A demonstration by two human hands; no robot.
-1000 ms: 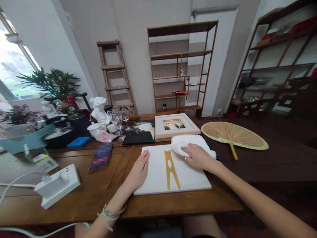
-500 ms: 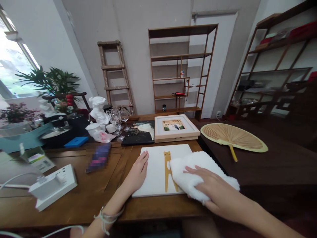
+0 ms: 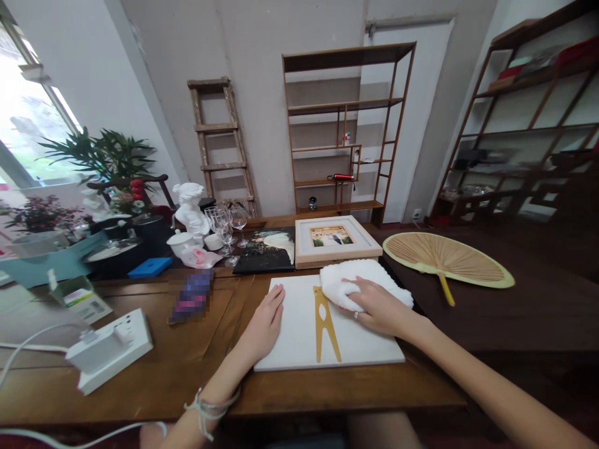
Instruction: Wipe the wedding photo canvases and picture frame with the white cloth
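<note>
A white board, perhaps a canvas (image 3: 290, 337), lies flat on the wooden table, with a yellow-brown two-legged shape (image 3: 322, 325) like a clothes peg on its face. My left hand (image 3: 267, 321) rests along the board's left edge, fingers stretched out and holding nothing. On the upper right of the board, my right hand (image 3: 374, 305) grips a fluffy white cloth (image 3: 339, 282) and presses it down. The cloth covers the board's far right corner and touches the top of the yellow-brown shape.
Behind the board lie a framed picture (image 3: 309, 254) and a dark painting (image 3: 253, 262). A palm-leaf fan (image 3: 449, 259) is at right. Wine glasses (image 3: 238, 218), a white bust (image 3: 191, 209), a blue box (image 3: 150, 267) and a power strip (image 3: 115, 352) stand at left.
My right hand has moved the cloth away from me, from the board's near right side to its far right corner, uncovering the shape's right leg. My left hand stays on the left edge.
</note>
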